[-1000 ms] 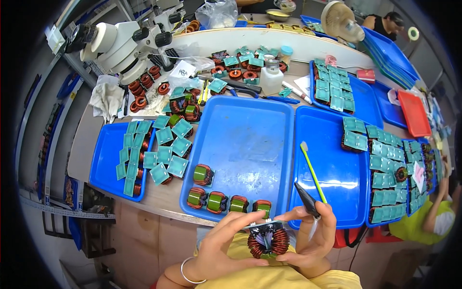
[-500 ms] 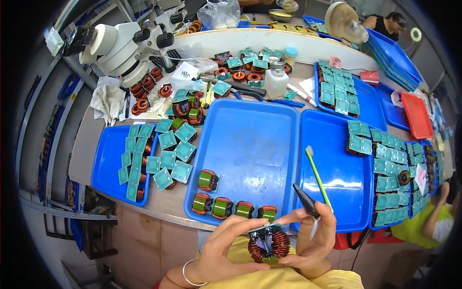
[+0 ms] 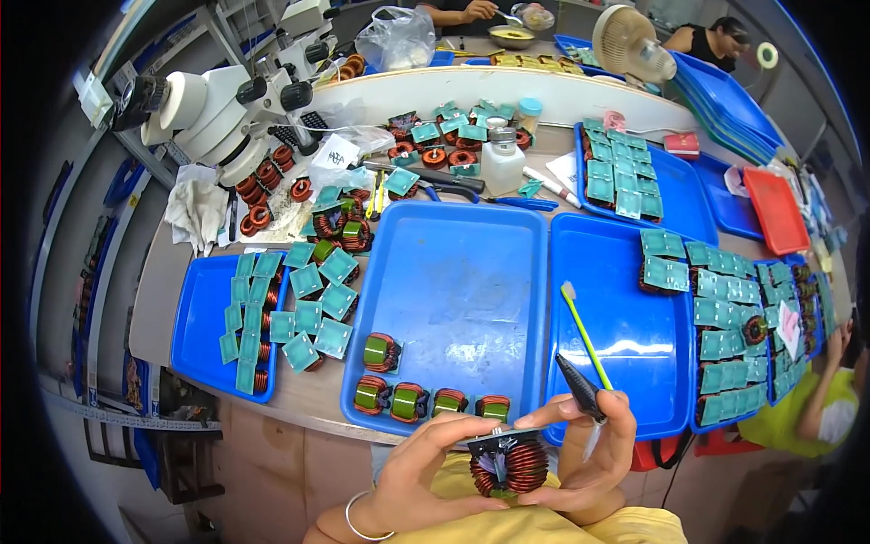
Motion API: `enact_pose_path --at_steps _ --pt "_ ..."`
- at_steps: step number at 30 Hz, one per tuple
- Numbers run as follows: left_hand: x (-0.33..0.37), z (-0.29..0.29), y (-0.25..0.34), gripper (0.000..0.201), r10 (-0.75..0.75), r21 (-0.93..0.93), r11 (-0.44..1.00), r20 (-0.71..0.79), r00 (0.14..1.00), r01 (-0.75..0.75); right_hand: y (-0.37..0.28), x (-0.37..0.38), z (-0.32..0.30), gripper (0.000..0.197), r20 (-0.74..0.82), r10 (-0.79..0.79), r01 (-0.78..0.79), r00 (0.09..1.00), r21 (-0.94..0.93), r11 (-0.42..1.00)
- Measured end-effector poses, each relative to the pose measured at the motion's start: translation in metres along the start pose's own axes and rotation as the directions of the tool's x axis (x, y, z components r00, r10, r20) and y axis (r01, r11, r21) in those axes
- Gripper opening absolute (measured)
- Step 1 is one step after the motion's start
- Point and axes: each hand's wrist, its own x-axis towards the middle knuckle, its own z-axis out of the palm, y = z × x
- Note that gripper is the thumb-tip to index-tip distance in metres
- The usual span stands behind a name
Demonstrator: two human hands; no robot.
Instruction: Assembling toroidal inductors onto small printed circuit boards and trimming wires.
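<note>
In front of my body, near the lower edge, I hold a toroidal coil of copper-red wire with a small circuit board edge-up on its top. My left hand pinches it from the left, fingers above and thumb below. The index finger and thumb of my right hand touch its right side. That hand also grips a black tapered tool with a pale pointed end, and a green-handled brush slants up from its fingers. Just beyond, several green-banded coils line the near edge of a blue tray.
Board-topped coils fill a left tray and a right tray. A microscope, pliers and a clear bottle stand or lie farther back. Beyond the divider, a person's hand is over a bowl.
The view has shifted slightly, so the bench appears lower and a little left. The coil in my hands has turned a little. A person's hand now shows over the bowl at the back.
</note>
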Motion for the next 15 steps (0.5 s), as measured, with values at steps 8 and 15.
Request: enact_pose_path --at_steps 8,15 --pt "0.002 0.008 0.000 0.069 0.025 -0.121 0.992 0.022 0.999 -0.022 -0.007 0.002 0.000 0.091 0.001 -0.064 0.064 0.998 -0.019 0.998" --pt "0.009 0.013 -0.004 0.067 0.094 -0.085 0.992 0.031 0.995 -0.091 -0.009 -0.007 -0.004 0.091 -0.015 -0.071 0.069 0.997 -0.095 0.993"
